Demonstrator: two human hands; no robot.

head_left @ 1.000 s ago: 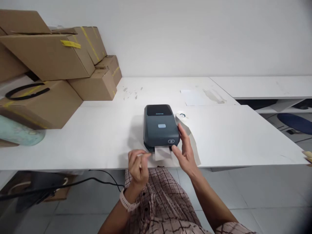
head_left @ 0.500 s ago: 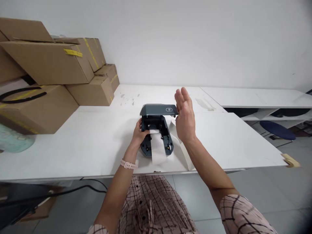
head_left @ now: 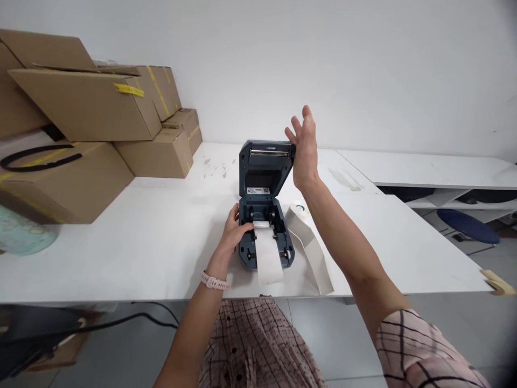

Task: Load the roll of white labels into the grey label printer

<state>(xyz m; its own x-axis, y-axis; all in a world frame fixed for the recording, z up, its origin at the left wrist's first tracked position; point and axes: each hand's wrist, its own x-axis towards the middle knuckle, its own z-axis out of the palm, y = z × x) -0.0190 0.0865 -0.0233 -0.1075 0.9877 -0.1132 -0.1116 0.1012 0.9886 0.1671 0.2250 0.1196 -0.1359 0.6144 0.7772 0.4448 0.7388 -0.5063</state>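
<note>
A dark grey label printer (head_left: 245,258) stands near the table's front edge with its lid (head_left: 264,171) raised. Inside lies a small white paper roll (head_left: 262,224), and its paper strip (head_left: 269,258) runs forward over the printer's front. My left hand (head_left: 232,233) is closed around the printer's left wall, fingers outside and thumb reaching in beside the small roll. At the lid's right edge, my right hand (head_left: 306,156) touches it with fingers spread. Right of the printer sits another white paper roll (head_left: 298,209), its unrolled paper (head_left: 310,245) trailing to the table edge.
Cardboard boxes (head_left: 92,102) are stacked on the left of the white table (head_left: 173,248), with a turquoise patterned object (head_left: 28,231) at the near left. A white wall rises behind. To the right are low shelves (head_left: 440,196) and a blue stool (head_left: 467,225).
The lid has swung further up and back, with my right hand rising at its edge. Its underside and the loose roll now show. My left hand keeps its place on the printer.
</note>
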